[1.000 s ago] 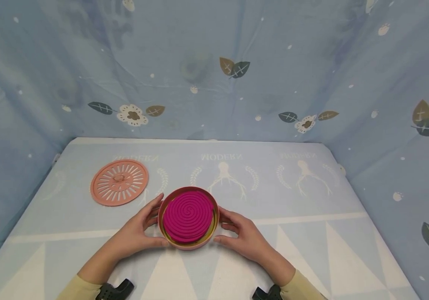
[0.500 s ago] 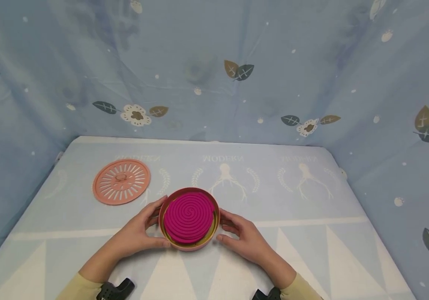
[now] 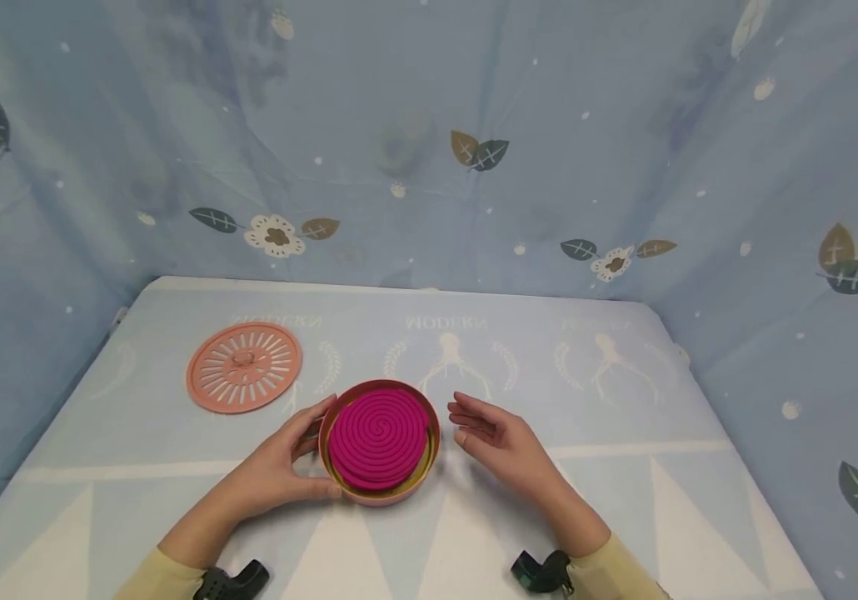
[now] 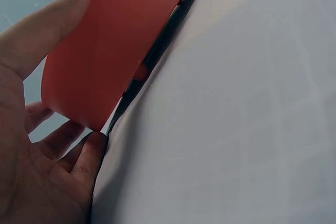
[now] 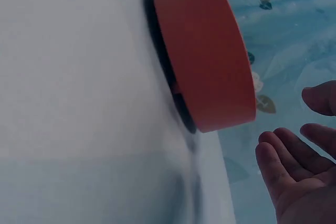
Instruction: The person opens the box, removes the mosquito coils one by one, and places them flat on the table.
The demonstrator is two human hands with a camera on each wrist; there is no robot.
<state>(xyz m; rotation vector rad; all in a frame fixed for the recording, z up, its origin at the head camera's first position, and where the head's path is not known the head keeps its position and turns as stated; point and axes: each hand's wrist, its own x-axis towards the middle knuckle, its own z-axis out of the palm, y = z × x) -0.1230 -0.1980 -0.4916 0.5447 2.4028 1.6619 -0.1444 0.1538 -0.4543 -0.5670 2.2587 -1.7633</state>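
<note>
A round coral-pink mosquito coil holder (image 3: 380,502) stands on the table, with a stack of magenta mosquito coils (image 3: 378,442) inside its yellowish inner base. My left hand (image 3: 279,471) holds its left side, thumb at the near wall and fingers round towards the far side. The left wrist view has the thumb lying against the holder's outer wall (image 4: 100,45). My right hand (image 3: 507,446) hovers just off the right side, touching nothing, its fingers loosely extended. In the right wrist view a gap shows between those fingertips (image 5: 265,153) and the holder.
A slotted coral-pink round lid (image 3: 244,367) lies flat at the back left, behind my left hand. Pale patterned cloth covers the table (image 3: 594,517). A blue printed curtain (image 3: 399,117) encloses the back and both sides.
My right hand has drawn away to the right from the holder's side. The left hand keeps its grip, and holder and lid stay in place; the head view has tilted slightly.
</note>
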